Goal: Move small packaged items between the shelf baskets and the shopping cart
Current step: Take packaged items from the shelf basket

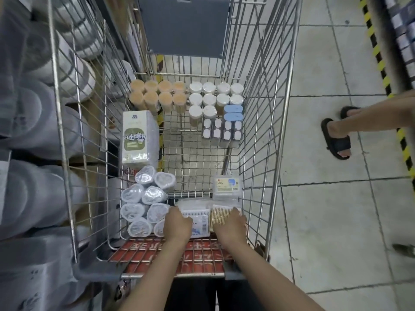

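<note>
Gripping the flat clear packs (199,217) at the near end of the shopping cart (289,108), both hands down on them at once. Left hand (177,225) clamped over the left edge of the white pack with the barcode, right hand (231,225) curled over the right-hand pack full of tan sticks. Fingers wrapped round the pack edges, so closed on the goods, not spread wide. Looks like a lift or a nudge of the whole stack, can't say which.

Best bet for doing it cleanly: squeeze both packs together from the sides, keep them level, and come straight up so nothing snags the wire wall on the right or knocks the small clear box (226,185) sitting just beyond.

Packs sit right under the palms, between the two hands, touching both. Round clear tubs (146,198) piled just left of the left hand. Tall green-and-white box (138,138) further along the left side. Orange-topped jars (158,95) and white-lidded jars (213,95) lined up at the far end, well apart from the grip.
</note>
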`<state>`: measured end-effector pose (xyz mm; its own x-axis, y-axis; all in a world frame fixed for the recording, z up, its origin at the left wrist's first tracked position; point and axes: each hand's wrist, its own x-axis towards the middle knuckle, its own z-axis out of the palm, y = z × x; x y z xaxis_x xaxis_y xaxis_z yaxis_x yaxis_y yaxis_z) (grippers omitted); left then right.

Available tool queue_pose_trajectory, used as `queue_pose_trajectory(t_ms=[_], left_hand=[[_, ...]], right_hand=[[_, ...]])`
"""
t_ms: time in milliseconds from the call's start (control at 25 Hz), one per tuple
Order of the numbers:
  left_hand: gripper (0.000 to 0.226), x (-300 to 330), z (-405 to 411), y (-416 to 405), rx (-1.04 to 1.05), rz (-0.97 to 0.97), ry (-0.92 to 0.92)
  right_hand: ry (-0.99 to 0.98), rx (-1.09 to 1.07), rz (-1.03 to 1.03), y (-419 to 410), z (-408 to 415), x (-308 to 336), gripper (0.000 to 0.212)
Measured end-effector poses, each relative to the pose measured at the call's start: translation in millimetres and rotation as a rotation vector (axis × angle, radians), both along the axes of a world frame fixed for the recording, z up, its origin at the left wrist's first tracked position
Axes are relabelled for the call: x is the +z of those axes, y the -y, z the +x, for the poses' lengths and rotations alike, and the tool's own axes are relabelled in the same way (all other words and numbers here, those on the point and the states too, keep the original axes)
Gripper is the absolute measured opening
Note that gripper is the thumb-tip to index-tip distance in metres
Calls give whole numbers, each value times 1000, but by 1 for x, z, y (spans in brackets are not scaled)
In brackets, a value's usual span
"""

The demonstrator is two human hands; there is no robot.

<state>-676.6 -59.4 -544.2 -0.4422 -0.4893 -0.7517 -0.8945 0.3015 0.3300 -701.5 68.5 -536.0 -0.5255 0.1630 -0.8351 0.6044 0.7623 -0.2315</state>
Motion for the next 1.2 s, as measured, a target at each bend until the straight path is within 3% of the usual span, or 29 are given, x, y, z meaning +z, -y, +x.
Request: queue_pose_trajectory(t_ms=[160, 520, 680, 880, 1200], left_hand=[[28, -2, 4, 2, 59, 0, -23], [17, 3, 3, 24, 26, 79, -62], [23, -2, 6, 41, 53, 108, -90], [18, 2, 10, 46, 81, 135, -88], [19, 6, 23, 60, 133, 145, -91]], right_hand=[[-11, -17, 12, 0, 1, 2, 68], [40, 81, 47, 4, 3, 4, 72], [75, 124, -49, 13, 5, 3, 51], [11, 121, 39, 11, 2, 2, 32], [-98, 159, 215, 30, -3, -13, 73]])
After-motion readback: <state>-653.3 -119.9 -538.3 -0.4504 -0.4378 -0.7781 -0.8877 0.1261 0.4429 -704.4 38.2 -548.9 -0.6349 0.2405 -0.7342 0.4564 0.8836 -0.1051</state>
